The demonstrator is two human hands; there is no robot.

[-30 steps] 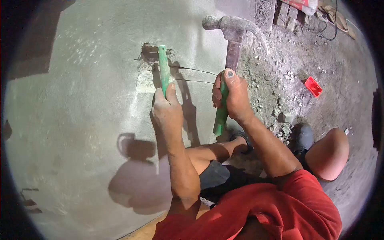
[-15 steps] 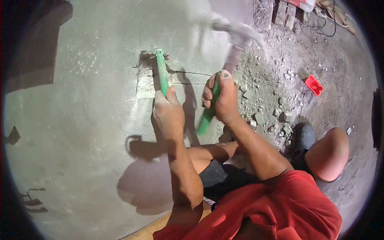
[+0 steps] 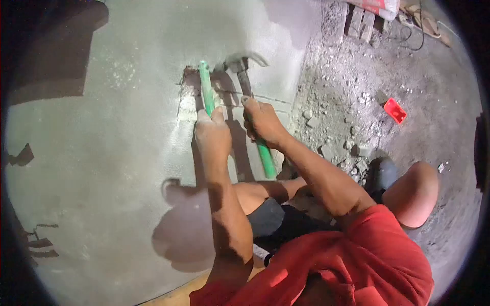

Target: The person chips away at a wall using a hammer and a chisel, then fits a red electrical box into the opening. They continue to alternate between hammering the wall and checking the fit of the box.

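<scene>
From my remote seat I look down on a grey plastered wall (image 3: 102, 153) with both hands up against it. The left hand (image 3: 212, 135) is wrapped around the lower part of a green chisel (image 3: 205, 89), fingers curled fully closed on it and the thumb laid along the shaft. The chisel stands nearly upright in view, its far end set in a rough chipped patch (image 3: 188, 99) where the plaster is broken away to a paler layer.

The right hand (image 3: 263, 122) is fisted tightly around a claw hammer (image 3: 245, 81), gripping where the dark shaft meets the green grip; the rest of the green grip sticks out below the fist toward the person's legs. The hammer's head is smeared by motion and sits just beside the chisel's top end; I cannot tell whether the two are touching. The two hands are near each other, a narrow strip of wall between them.

Two thin scored lines (image 3: 273, 100) run across the plaster to the right of the hammer. Right of the wall, on the dirt floor, lies broken rubble (image 3: 332, 135), and farther out a small red box (image 3: 395, 110). A bare knee (image 3: 416, 191) and a red shirt (image 3: 357, 265) fill the lower right.
</scene>
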